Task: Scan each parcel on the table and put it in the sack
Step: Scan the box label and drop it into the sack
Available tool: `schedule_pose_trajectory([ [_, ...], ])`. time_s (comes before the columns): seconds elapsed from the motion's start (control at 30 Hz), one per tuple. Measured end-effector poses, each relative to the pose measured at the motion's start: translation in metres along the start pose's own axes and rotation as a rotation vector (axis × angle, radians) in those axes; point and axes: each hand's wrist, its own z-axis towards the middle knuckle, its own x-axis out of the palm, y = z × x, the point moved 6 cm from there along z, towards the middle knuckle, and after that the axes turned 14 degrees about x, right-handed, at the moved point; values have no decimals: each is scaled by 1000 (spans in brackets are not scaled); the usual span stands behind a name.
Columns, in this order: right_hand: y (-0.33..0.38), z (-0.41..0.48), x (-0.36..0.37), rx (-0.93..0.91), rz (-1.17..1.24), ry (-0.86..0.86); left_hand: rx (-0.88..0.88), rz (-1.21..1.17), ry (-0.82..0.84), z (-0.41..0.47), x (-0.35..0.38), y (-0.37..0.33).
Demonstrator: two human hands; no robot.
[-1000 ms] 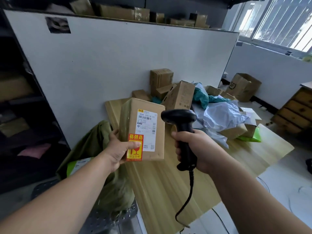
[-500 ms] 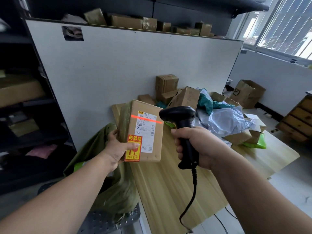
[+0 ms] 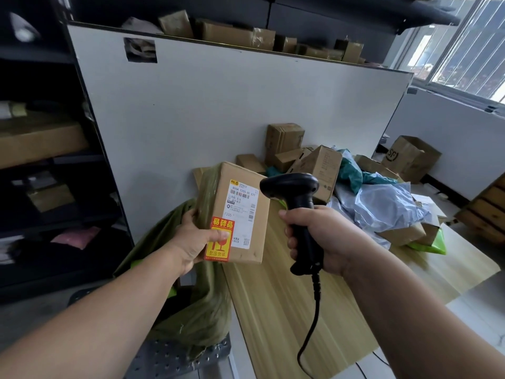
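My left hand (image 3: 195,242) grips a brown cardboard parcel (image 3: 257,236) by its lower left corner and holds it upright above the table's left end. The parcel's face carries a white shipping label and a red and yellow fragile sticker. My right hand (image 3: 325,239) is closed on the handle of a black corded scanner (image 3: 293,191), whose head points at the label from the right. No red beam shows on the label. An olive green sack (image 3: 202,305) hangs open below the parcel, left of the wooden table (image 3: 284,318).
A heap of several cardboard boxes (image 3: 317,165) and blue and green plastic mailers (image 3: 382,201) covers the far end of the table against a white partition (image 3: 232,105). Dark shelving stands at the left. An open carton (image 3: 410,157) and wooden drawers sit on the floor at the right.
The red scan line that lay across the label half a second ago is gone. Parcel and scanner stay in nearly the same pose, slightly closer together.
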Motion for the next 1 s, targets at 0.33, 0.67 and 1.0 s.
schedule_pose_trajectory([
  [0.33,10,14,34,12,-30,7,-10,-41,-44,5,-34,-3],
  [0.67,-5,66,125,111,-182,98,-174,-34,-286,8,-161,29],
  [1.0,-74,171,212,221,-358,57,-467,-172,-167,38,-189,144],
])
